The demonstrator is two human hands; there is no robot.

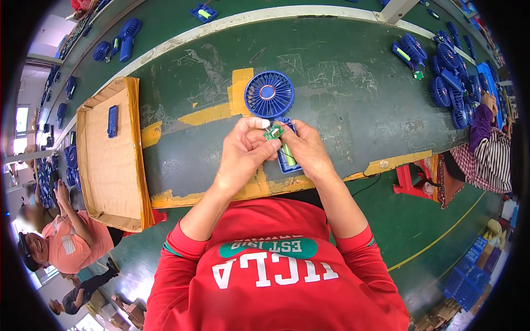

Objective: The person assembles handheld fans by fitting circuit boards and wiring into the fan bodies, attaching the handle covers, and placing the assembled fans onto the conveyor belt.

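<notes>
My left hand (244, 151) and my right hand (305, 150) meet over the green belt (342, 99). Between their fingertips they pinch a small green circuit board (273, 132). Under my hands lies a blue fan handle shell (287, 160) with a yellow-green battery cell in it. The round blue fan head (269, 94) with its grille rests on the belt just beyond my fingers, joined to the handle.
A shallow cardboard tray (107, 160) with one blue handle part (112, 121) lies to the left. Several blue fans (450, 83) are heaped at the far right, near another person's hand. More fans (121, 41) lie on the far belt. A person in pink (66, 243) sits at lower left.
</notes>
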